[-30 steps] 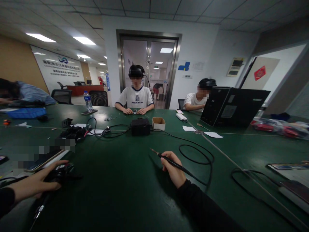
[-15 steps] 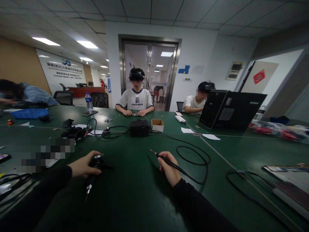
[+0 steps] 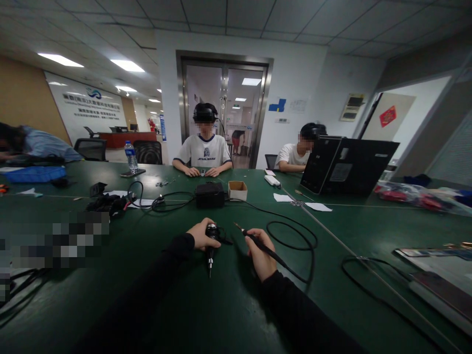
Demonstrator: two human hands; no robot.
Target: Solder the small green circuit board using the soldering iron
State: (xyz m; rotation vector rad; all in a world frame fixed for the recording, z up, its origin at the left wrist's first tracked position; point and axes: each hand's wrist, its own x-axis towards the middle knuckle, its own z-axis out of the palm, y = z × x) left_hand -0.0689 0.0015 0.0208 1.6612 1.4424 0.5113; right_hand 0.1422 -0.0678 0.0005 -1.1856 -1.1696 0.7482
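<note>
My left hand (image 3: pixel 202 235) is closed round a black handheld tool (image 3: pixel 211 250) in the middle of the table. The tool has a silvery round top, a metal collar and a thin tip that points down toward me; a dark part juts out to its right. I cannot make out its exact kind. My right hand (image 3: pixel 261 253) grips a soldering iron (image 3: pixel 254 239) like a pen. The iron's bare metal tip points up and left, toward the left-hand tool but apart from it. From its rear end the black cord loops away over the table.
Beyond my hands lie a black box (image 3: pixel 210 195) with cables and a small open cardboard box (image 3: pixel 237 191). A black computer case (image 3: pixel 348 167) stands at the right. A bottle (image 3: pixel 130 156) is at the back left. Two people sit opposite; another leans at far left.
My left hand has carried the black tool right and away from me, from the left side to near the soldering iron. The right hand stays nearly in place. The view has shifted slightly.
</note>
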